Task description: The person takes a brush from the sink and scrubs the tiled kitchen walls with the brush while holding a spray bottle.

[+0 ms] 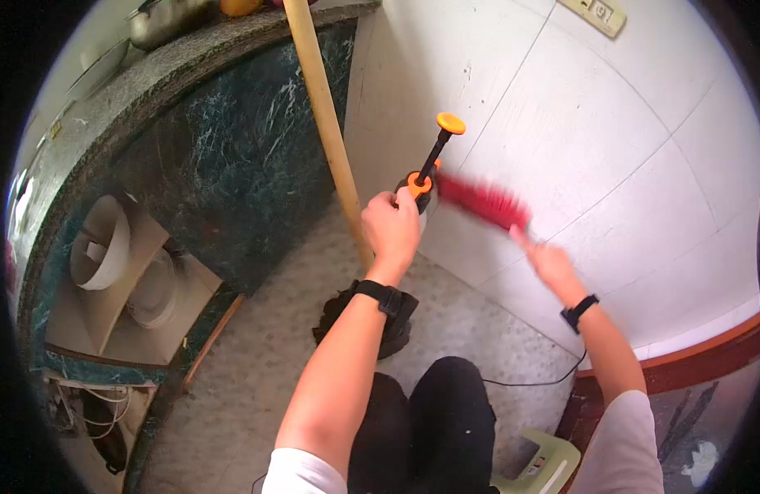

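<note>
My left hand (394, 224) is wrapped round the neck of a pump sprayer (418, 183) with orange parts and a black rod topped by an orange knob; most of its bottle is hidden. In my right hand (550, 265) is the handle of a red brush (483, 200), blurred by motion. The brush lies across the front of the white tiled wall (594, 156), its far end beside the sprayer. Whether the bristles touch the wall I cannot tell.
A wooden pole (326, 123) leans left of my left hand, above a dark mop head (402, 325). At left stands a curved stone counter (100, 115) with open shelves holding bowls. A pale green plastic object (553, 461) and a black cable (532, 383) are low right.
</note>
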### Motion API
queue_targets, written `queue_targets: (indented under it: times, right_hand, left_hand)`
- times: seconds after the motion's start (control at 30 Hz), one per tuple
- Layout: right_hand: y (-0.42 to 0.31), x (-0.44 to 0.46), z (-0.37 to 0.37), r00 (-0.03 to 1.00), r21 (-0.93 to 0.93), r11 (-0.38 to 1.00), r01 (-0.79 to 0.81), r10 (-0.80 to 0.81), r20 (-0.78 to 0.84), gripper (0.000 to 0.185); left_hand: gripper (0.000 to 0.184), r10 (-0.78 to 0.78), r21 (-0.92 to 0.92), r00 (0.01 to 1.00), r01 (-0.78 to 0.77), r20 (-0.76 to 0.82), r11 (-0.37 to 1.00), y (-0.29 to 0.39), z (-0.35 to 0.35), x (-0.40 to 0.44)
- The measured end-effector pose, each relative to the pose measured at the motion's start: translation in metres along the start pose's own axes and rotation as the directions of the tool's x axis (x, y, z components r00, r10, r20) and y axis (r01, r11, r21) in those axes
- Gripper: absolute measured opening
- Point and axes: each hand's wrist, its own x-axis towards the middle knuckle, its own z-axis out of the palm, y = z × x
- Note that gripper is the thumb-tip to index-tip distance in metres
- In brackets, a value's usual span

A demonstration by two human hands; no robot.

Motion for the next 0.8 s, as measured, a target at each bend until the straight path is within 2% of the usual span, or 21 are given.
queue_targets:
  times: [0.03,0.07,0.13,0.2,0.27,0.3,0.33,0.4,0.43,0.47,0.5,0.53,0.57,0.63,0.73,0.8]
  right_hand:
    - [0.008,-0.012,0.017,0.994,-0.043,0.995,0.094,-0.092,0.052,0.072]
    - [0.022,-0.014,0.011,0.994,-0.057,0.994,0.096,-0.093,0.052,0.072]
    - [0.039,-0.02,-0.012,0.992,-0.073,0.995,-0.064,0.071,0.102,0.068]
    - [0.058,-0.008,-0.064,0.99,-0.053,0.995,-0.082,0.076,-0.119,0.064]
    - [0.067,0.031,-0.112,0.94,-0.153,0.965,-0.212,0.159,-0.303,0.064]
    - [0.058,0.053,-0.147,0.888,-0.127,0.974,-0.186,0.112,-0.446,0.064]
    - [0.044,0.08,-0.18,0.785,-0.022,0.997,-0.077,0.048,-0.618,0.063]
    - [0.02,0.128,-0.211,0.71,0.182,0.983,-0.015,0.138,-0.69,0.06]
    - [0.01,0.143,-0.207,0.698,0.181,0.983,-0.016,0.141,-0.702,0.06]
    - [0.001,0.155,-0.189,0.765,0.234,0.972,-0.035,0.177,-0.62,0.059]
    - [-0.005,0.163,-0.163,0.826,0.283,0.957,-0.062,0.208,-0.524,0.058]
    - [-0.005,0.158,-0.116,0.887,0.173,0.983,-0.065,0.136,-0.441,0.06]
    - [-0.004,0.146,-0.07,0.934,0.058,0.997,-0.046,0.064,-0.351,0.062]
    - [-0.02,0.1,-0.023,0.988,-0.027,0.999,0.033,-0.037,-0.149,0.068]
    - [-0.016,0.088,-0.026,0.989,-0.118,0.985,0.129,-0.137,-0.06,0.072]
    - [-0.003,0.105,-0.069,0.987,-0.278,0.96,0.021,-0.064,-0.147,0.069]
  left_hand:
    - [0.042,0.037,-0.022,0.999,-0.038,-0.015,0.999,0.0,-0.001,0.004]
    - [0.042,0.024,-0.013,1.0,-0.025,-0.009,1.0,0.0,-0.004,0.005]
    - [0.042,0.019,0.002,1.0,-0.019,0.016,1.0,-0.002,-0.008,0.008]
    - [0.042,0.024,0.01,0.997,-0.025,0.072,1.0,0.0,-0.013,0.013]
    - [0.042,0.047,0.039,0.995,-0.051,0.088,0.998,0.005,-0.014,0.011]
    - [0.043,0.079,0.068,0.991,-0.087,0.107,0.994,0.008,-0.014,0.007]
    - [0.044,0.065,0.081,0.988,-0.077,0.141,0.994,0.011,-0.017,0.001]
    - [0.041,0.116,0.064,0.985,-0.124,0.125,0.99,0.004,-0.021,-0.008]
    - [0.04,0.146,0.046,0.981,-0.152,0.129,0.987,0.001,-0.023,-0.006]
    - [0.04,0.153,0.044,0.979,-0.16,0.132,0.986,0.002,-0.026,-0.003]
    - [0.039,0.096,-0.018,0.987,-0.095,0.126,0.995,0.004,-0.033,0.0]
    - [0.038,0.033,-0.08,0.992,-0.023,0.12,0.997,0.006,-0.041,0.001]
    - [0.038,0.03,-0.084,0.993,-0.02,0.113,0.996,0.008,-0.048,0.002]
    - [0.036,0.04,-0.14,0.992,-0.024,0.119,0.99,0.016,-0.059,0.006]
    - [0.034,0.133,-0.154,0.984,-0.114,0.115,0.981,0.016,-0.061,0.006]
    - [0.034,0.163,-0.15,0.98,-0.145,0.115,0.978,0.015,-0.062,0.002]
